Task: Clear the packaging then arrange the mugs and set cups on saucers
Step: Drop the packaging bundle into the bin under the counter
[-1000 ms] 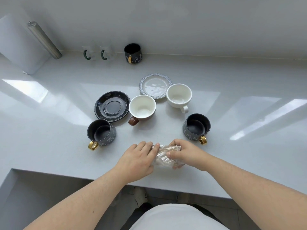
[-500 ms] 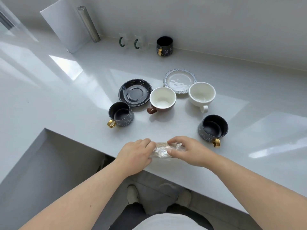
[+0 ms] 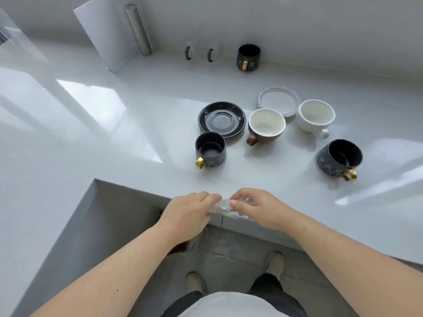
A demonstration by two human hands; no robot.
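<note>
My left hand [image 3: 190, 213] and my right hand [image 3: 258, 208] both grip a crumpled wad of clear plastic packaging [image 3: 221, 205] at the counter's front edge. Beyond them stand a dark mug with a gold handle [image 3: 210, 150], a black saucer [image 3: 222, 119], a brown cup with a white inside [image 3: 265, 125], a blue-rimmed white saucer [image 3: 278, 100], a white cup [image 3: 315, 116] and a second dark gold-handled mug [image 3: 340, 160]. Both saucers are bare. A third dark mug [image 3: 248, 57] stands by the back wall.
Two clear glass mugs with green handles [image 3: 200, 54] stand left of the third dark mug. A white panel with a metal cylinder [image 3: 137, 29] leans in the back left corner. The white counter [image 3: 114, 133] wraps around to my left, with floor and my shoes below.
The view has swung left and down. Both hands have drawn the plastic wad back from the countertop to its front edge, squeezing it smaller.
</note>
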